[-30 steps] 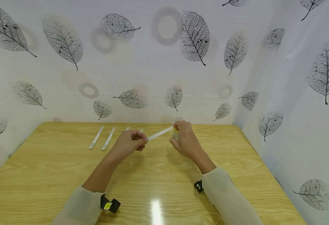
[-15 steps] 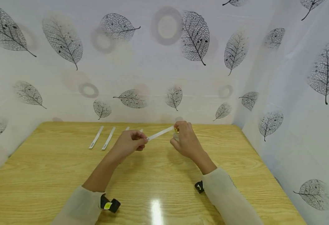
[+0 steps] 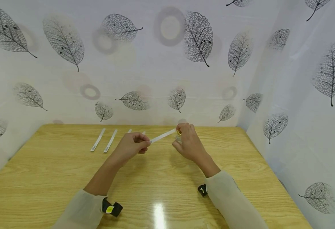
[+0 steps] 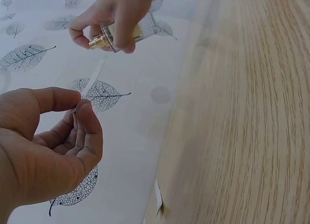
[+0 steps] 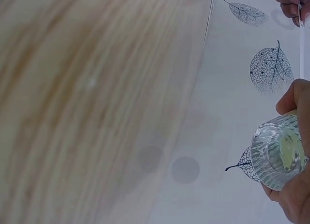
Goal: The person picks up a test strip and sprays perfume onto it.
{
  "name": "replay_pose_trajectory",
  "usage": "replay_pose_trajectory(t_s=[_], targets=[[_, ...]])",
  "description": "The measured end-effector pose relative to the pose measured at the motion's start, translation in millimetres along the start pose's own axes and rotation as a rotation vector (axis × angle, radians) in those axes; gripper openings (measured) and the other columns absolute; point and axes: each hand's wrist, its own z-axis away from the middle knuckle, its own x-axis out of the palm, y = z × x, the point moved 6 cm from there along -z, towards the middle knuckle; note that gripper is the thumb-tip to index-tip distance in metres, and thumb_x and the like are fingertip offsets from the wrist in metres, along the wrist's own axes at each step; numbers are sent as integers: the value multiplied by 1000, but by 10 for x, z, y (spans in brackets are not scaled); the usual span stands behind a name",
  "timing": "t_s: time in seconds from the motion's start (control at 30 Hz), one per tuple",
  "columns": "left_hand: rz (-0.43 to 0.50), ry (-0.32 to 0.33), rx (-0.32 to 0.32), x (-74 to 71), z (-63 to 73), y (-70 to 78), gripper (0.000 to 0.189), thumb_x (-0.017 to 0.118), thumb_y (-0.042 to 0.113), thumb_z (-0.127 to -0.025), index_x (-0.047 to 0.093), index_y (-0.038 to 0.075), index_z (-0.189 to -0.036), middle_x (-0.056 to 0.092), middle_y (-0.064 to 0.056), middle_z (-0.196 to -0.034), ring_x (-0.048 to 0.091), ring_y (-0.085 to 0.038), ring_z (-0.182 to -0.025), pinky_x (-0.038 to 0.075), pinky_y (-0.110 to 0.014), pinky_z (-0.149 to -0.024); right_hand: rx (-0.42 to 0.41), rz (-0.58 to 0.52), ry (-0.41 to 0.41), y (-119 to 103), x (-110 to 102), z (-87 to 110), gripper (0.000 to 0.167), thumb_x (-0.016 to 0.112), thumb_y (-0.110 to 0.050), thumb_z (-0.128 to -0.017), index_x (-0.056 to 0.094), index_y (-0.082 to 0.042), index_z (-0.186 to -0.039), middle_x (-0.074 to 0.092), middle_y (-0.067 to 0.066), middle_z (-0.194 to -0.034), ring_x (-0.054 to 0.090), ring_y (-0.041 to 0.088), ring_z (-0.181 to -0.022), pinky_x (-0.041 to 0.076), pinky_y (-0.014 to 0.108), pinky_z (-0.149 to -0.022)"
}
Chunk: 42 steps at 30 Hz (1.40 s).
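Note:
Between thumb and forefinger, my left hand (image 3: 131, 146) pinches one end of a white paper test strip (image 3: 163, 135). The strip slants up to the right, its far end beside the gold spray nozzle (image 4: 99, 41) of a clear glass perfume bottle (image 5: 276, 149). My right hand (image 3: 190, 143) grips this bottle, with the index finger at the nozzle top and the thumb lower on the glass. In the left wrist view the bottle lies tilted, nozzle toward the strip. Its ribbed glass base faces the right wrist camera, and a pale yellowish patch shows through it.
Several more white strips lie on the wooden table (image 3: 167, 178) at the back left, including one strip (image 3: 98, 140) and another strip (image 3: 110, 141) with small dark print at the near end. My left hand partly hides two others. A leaf-patterned curtain (image 3: 156, 70) hangs behind the table.
Almost nothing differs. My right hand and the bottle have shifted very slightly to the left, while the left hand and strip hold still.

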Motion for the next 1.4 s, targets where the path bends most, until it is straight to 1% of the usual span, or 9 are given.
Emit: replay_pose_trajectory(t_s=[0.2,0.4,0.47,0.7,0.8,0.93,1.13,1.3,1.4], targets=[[-4,0,1,-2,3,1,17,69,13,-99,68,-2,-106,66,-20,-101,65,-40,-95,59,-45,-85,-9,10,-2,-7,6,-2,42,64,-5,-84,38,-3,-116,47,13,-99,39,26,-83,37,40,-73],[-14,-8,15,0,8,14,17,69,14,-99,68,-2,-106,67,-13,-96,65,-40,-95,60,-37,-81,-11,14,-7,-4,15,-4,41,65,-5,-85,37,-3,-116,45,13,-100,39,26,-84,36,40,-74],[-15,-8,15,0,9,14,17,69,14,-99,68,-2,-106,67,-12,-96,65,-39,-94,60,-36,-81,-13,12,-7,-9,13,-7,41,65,-4,-85,37,-3,-116,44,13,-100,39,26,-84,35,41,-74],[-15,-10,18,1,8,13,17,69,14,-99,68,-2,-106,67,-12,-96,66,-35,-92,60,-39,-82,14,5,-12,-8,11,-5,37,63,-4,-86,37,-2,-113,45,15,-99,38,27,-84,35,41,-75],[-12,-9,16,6,7,7,17,69,14,-100,68,-2,-106,67,-12,-96,66,-35,-92,59,-45,-85,23,-2,-23,-5,19,-5,38,62,-4,-86,37,-2,-114,45,15,-100,38,27,-84,35,41,-75],[-9,-7,14,9,9,4,17,69,14,-99,68,-2,-106,67,-12,-96,66,-37,-93,59,-48,-87,12,-2,-16,-5,22,-6,44,63,-4,-83,38,-1,-118,46,15,-101,41,27,-84,37,42,-76],[-5,-7,11,5,4,-2,18,69,14,-99,68,-2,-106,67,-12,-95,66,-38,-93,59,-46,-86,-7,4,12,-1,17,-12,56,62,-4,-79,36,1,-129,48,16,-105,46,28,-82,40,43,-77],[-2,-9,7,2,4,-4,22,69,14,-100,67,-6,-109,67,-12,-96,66,-37,-93,59,-46,-87,4,0,20,1,10,-11,51,63,-4,-80,41,4,-125,51,17,-102,46,30,-85,41,43,-76],[-3,-9,4,2,8,-1,21,69,14,-100,67,-5,-109,67,-12,-96,66,-37,-94,59,-46,-87,14,7,24,-3,8,-11,47,66,-6,-80,45,6,-121,53,18,-100,48,30,-86,42,43,-76]])
